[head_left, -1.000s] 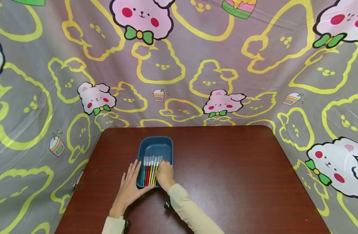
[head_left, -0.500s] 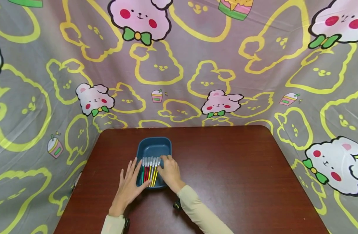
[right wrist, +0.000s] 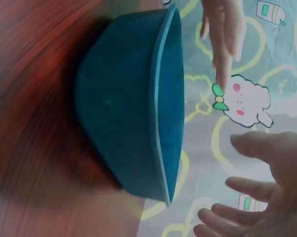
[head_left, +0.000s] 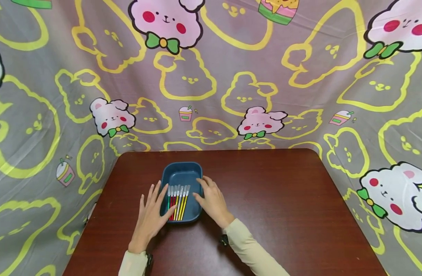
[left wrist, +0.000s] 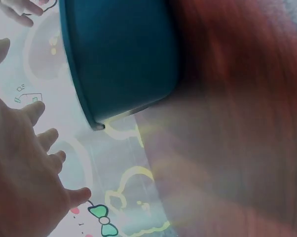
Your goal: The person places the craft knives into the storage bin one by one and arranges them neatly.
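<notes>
A blue rectangular tub (head_left: 186, 177) stands at the left of the table. Inside, toward its near end, several slim shiny pens or brushes (head_left: 178, 201) lie side by side in green, red, silver and gold, with pale ends; their exact kind is unclear. My left hand (head_left: 150, 216) hovers with spread fingers over the tub's left rim, its thumb above the slim things. On the opposite side my right hand (head_left: 214, 199) is at the right rim, fingers apart and holding nothing. In the right wrist view the tub's outer wall (right wrist: 119, 98) shows, but its contents are hidden.
The brown wooden table (head_left: 273, 207) extends to the right of the tub. A grey cloth (head_left: 211, 84) printed with cartoon animals rises behind the table and along both sides.
My right hand has risen off the slim things and moved right to the tub's rim, fingers opening. My left hand has shifted slightly left.
</notes>
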Tool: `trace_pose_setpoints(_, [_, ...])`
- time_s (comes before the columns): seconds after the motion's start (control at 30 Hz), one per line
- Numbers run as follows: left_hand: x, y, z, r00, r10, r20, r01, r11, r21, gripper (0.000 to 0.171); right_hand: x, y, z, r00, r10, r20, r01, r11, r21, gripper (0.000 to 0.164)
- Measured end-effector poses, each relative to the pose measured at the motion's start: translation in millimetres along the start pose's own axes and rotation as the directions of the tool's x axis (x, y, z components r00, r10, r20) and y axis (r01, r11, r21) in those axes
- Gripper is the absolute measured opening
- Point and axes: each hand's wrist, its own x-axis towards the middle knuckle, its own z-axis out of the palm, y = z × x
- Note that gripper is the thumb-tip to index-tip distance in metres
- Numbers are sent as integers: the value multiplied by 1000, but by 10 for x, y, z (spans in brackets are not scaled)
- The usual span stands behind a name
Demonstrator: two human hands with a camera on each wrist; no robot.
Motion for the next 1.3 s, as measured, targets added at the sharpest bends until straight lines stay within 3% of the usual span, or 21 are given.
trace_pose_setpoints(0.17, [0, 19, -38, 1000, 9, -13, -10, 1000, -5, 88, -56, 151, -129, 999, -46, 20, 47, 999, -20, 61])
trace_pose_setpoints(0.4, [-20, 4, -63, 998, 44, -49, -44, 999, 8, 87, -132, 345, -343, 996, -10, 91, 18, 996, -87, 76])
trace_pose_setpoints(0.63, [-7, -16, -90, 993, 81, -88, -79, 997, 26, 86, -151, 456, -477, 994, -73, 79, 83, 986, -141, 74])
trace_pose_setpoints(1.0, [51, -47, -169, 988, 118, -103, -115, 993, 40, 85, -238, 635, -672, 994, -73, 77, 85, 982, -166, 76])
trace_pose_setpoints(1.3, [66, -122, -164, 994, 87, -70, -85, 996, 32, 86, -328, 856, -790, 997, -51, 53, 61, 976, -211, 76])
